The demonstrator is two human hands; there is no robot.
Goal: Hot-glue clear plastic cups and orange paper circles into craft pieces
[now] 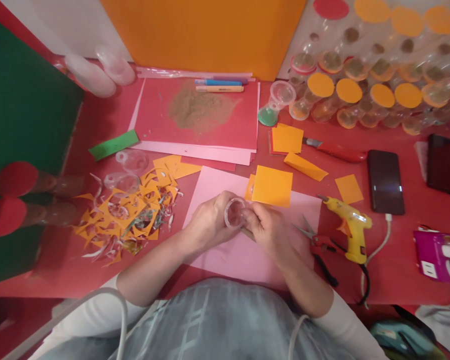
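Note:
My left hand (210, 220) is closed around the side of a clear plastic cup-like piece (233, 214), its round open rim tilted up toward me. From the other side my right hand (268, 227) grips the same piece, with the thumb at its rim. The lower part of the piece is hidden by my fingers. Both hands are over a pink paper sheet (217, 260). Just beyond them lies a square of orange paper (273, 186), partly over another orange piece.
Orange paper scraps (142, 205) are heaped at left. Scissors (318, 245), a yellow glue gun (350, 225), a red-handled cutter (339, 150) and a phone (385, 182) lie at right. Sand (202, 107) covers red paper. Bottle-shaped pieces with orange discs (348, 91) crowd the back right.

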